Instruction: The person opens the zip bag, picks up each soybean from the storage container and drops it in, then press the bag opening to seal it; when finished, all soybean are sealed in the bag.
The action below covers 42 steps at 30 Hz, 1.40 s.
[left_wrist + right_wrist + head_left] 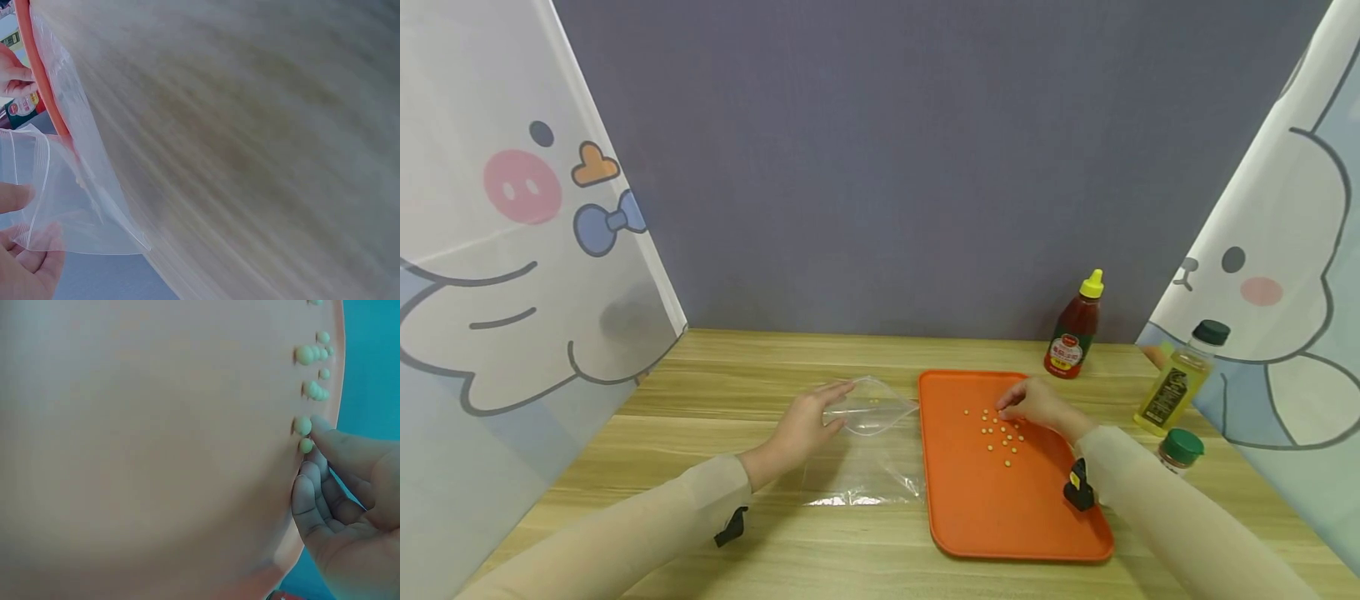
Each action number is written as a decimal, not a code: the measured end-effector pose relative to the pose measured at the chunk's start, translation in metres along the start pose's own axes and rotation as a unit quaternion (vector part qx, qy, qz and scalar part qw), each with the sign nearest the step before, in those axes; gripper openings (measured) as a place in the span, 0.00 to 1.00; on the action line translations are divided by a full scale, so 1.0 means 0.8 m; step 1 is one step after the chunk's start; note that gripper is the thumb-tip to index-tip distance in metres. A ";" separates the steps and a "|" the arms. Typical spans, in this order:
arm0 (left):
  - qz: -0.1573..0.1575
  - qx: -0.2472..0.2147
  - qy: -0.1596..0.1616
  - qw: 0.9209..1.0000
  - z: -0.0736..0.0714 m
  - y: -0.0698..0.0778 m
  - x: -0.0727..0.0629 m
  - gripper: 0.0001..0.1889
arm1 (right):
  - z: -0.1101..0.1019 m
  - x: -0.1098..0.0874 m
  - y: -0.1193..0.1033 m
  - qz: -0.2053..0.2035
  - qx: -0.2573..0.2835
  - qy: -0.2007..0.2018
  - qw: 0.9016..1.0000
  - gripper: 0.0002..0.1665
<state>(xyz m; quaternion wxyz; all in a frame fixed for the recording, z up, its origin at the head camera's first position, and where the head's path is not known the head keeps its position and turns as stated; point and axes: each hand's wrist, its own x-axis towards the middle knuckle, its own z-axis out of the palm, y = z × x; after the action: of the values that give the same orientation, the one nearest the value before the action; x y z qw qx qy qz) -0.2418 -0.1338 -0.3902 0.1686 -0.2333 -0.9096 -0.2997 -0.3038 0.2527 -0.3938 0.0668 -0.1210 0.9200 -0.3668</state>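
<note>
A person in pale sleeves works with two bare hands on a wood-grain surface [760, 550]. Left of the middle, a clear plastic bag [868, 471] lies with its mouth spread open in a pointed oval; the right tip of the mouth reaches the left rim of an orange tray [1015, 517]. The left hand [801, 429] grasps the left end of that mouth, fingers at the far lip and thumb at the near one. A few yellowish specks show inside the bag.

The tray sits right of the middle, and small pale-yellow balls [1003, 429] are scattered loosely over its far half. The right hand [1033, 404] reaches down among them, fingers curled and thumb near the fingertips; one ball shows between thumb and fingers, but I cannot tell whether it is pinched.

Near the far edge, towards the far right corner, stands a red sauce bottle [1072, 337] with a yellow cap. By the right edge stand an oil bottle [1176, 387] with a dark cap and, nearer, a green-capped jar [1180, 450], partly hidden by the right sleeve.
</note>
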 end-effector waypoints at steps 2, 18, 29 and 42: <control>-0.002 0.000 0.000 1.000 0.001 0.000 0.000 0.31 | 0.000 0.000 0.000 -0.004 -0.009 0.000 1.000 0.06; -0.010 -0.002 -0.005 1.000 0.004 -0.001 -0.002 0.32 | -0.010 0.003 -0.011 0.017 0.091 0.000 0.996 0.13; -0.016 -0.008 -0.008 1.000 0.002 0.002 0.000 0.31 | -0.005 0.008 -0.051 0.000 0.113 0.001 0.994 0.20; -0.012 -0.008 -0.006 1.000 0.002 0.001 0.001 0.32 | 0.023 0.020 -0.106 -0.047 0.146 -0.001 0.988 0.16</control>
<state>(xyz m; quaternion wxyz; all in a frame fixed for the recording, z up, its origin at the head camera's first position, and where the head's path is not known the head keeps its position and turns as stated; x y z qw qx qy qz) -0.2425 -0.1320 -0.3913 0.1574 -0.2253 -0.9108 -0.3080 -0.3005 0.1764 -0.3490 0.0671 -0.1530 0.8500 -0.4995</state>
